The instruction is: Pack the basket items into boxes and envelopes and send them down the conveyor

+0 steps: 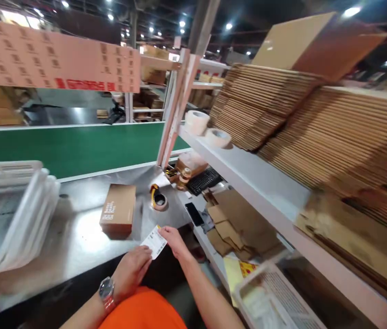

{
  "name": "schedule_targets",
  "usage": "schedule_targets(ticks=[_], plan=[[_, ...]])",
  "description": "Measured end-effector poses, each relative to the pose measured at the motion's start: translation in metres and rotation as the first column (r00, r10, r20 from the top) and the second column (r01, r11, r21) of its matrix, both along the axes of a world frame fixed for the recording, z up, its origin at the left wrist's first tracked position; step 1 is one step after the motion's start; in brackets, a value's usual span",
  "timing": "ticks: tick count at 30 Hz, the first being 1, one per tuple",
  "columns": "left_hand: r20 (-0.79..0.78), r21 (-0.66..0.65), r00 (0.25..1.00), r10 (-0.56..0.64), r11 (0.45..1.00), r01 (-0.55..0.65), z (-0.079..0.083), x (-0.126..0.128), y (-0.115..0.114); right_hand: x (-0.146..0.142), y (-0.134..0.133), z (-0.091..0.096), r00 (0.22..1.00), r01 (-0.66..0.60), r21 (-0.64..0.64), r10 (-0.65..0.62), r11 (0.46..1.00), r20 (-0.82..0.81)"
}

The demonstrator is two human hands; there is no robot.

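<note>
White rectangular paper label with dark print is what I've got between my hands here, held up at the near edge of the shiny grey metal table. My left hand is grasping it by its left side, fingers bent over the paper. My right hand pinches the upper right corner, near a small yellow patch. Can't read the print from my end, it's too small.

I'm wearing a round-faced wristwatch with a reddish strap on the left wrist, and there's bright orange clothing below it.

Just beyond the label, a brown cardboard box with white lettering sits on the metal, and a yellow-and-black tape dispenser with a roll in it lies to the box's right, not touching it. Over to the left I've got a stack of white plastic trays. To the right of the table there's a black phone lying face up, near some pieces of brown cardboard.
</note>
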State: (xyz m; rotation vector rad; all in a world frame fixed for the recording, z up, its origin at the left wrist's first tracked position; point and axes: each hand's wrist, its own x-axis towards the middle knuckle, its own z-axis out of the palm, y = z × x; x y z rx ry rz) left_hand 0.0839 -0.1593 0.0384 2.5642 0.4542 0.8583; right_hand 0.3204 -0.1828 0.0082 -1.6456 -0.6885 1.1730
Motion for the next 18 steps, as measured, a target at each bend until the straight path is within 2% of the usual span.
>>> schedule_targets(ticks=[3, 5, 9, 14, 18], plan=[[0.055, 0.113, 0.995, 0.081, 0.99, -0.087, -0.01, -0.024, 0.031, -0.015, 0.057, 0.004, 0.974, -0.151, 0.059, 0.138, 0.987, 0.177], [0.081, 0.173, 0.988, 0.128, 0.975, -0.141, -0.02, -0.037, 0.054, -0.026, 0.097, 0.006, 0.927, -0.246, 0.099, 0.204, 0.964, 0.316], [0.044, 0.215, 0.977, 0.209, 0.953, -0.213, -0.046, -0.05, 0.103, -0.045, 0.169, 0.006, 0.785, -0.375, 0.158, 0.223, 0.913, 0.579], [-0.087, 0.16, 0.957, 0.277, 0.952, -0.261, -0.069, -0.042, 0.159, -0.051, 0.237, -0.003, 0.628, -0.452, 0.181, 0.168, 0.873, 0.76], [-0.23, 0.105, 0.918, 0.323, 0.946, -0.307, -0.07, -0.024, 0.188, -0.046, 0.275, -0.012, 0.547, -0.48, 0.177, 0.135, 0.859, 0.826]])
